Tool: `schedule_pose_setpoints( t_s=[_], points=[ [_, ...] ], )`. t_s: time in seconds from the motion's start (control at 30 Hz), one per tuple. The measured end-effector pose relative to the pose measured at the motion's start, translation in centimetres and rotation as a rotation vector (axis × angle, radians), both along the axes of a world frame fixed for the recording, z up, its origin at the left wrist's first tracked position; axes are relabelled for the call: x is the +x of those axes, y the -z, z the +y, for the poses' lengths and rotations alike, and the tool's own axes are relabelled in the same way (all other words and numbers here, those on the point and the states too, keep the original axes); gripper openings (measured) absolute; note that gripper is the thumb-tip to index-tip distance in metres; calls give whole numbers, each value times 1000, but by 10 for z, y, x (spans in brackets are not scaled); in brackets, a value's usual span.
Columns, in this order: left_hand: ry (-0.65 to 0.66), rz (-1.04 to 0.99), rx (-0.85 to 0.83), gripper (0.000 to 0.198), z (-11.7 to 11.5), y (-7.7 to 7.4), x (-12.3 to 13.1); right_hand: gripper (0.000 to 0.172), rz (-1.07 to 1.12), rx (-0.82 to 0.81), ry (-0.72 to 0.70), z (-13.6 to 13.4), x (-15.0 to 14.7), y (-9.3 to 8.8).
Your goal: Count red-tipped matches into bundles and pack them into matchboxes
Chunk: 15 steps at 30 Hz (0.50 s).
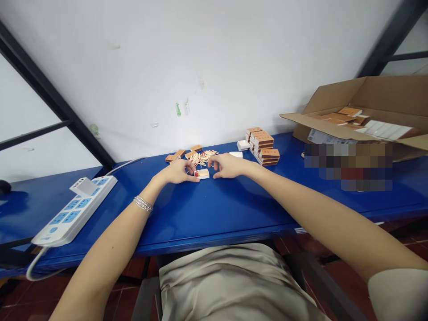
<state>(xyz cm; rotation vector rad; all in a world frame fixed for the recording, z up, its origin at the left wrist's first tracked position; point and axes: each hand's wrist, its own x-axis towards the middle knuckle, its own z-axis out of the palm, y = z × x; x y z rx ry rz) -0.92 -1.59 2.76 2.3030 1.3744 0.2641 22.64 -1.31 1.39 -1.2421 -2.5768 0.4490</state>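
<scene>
Tray [205,176]: small white rectangle, open top, flat on the blue table [200,218] between the hands. Thin pale wooden matches inside, red heads at its left end.

Left hand [179,172]: thumb and forefinger pinching the tray's left end, other fingers curled behind. Right hand [228,165]: just off the tray's right end, fingers bent and slightly spread, thumb apart from them.

Just behind the tray: match pile [201,158], loose, criss-crossed sticks. Flat orange-brown boxes [196,147] lie around its left and back.

Further right, by the wall [214,67]: white pieces [243,145], then a blocky box stack [263,140], brown printed tops, pale sides. Far right: carton [377,96], plain brown cardboard, flaps splayed, more boxes inside.

Far left: power strip [78,209], long white plastic bar, blue socket faces, cube plug on top. Silver bracelet [143,203] on the left wrist, several thin bands. Table surface smooth, slightly glossy.
</scene>
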Motion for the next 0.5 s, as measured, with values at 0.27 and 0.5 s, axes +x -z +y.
schedule_pose_setpoints(
  t_s=[0.27,0.5],
  points=[
    [-31,-95,17,48,-8,-11,4,17,15,156,159,18,-5,21],
    [-19,-103,-10,46,-12,-12,9,16,-58,89,200,17,-8,18]
  ],
)
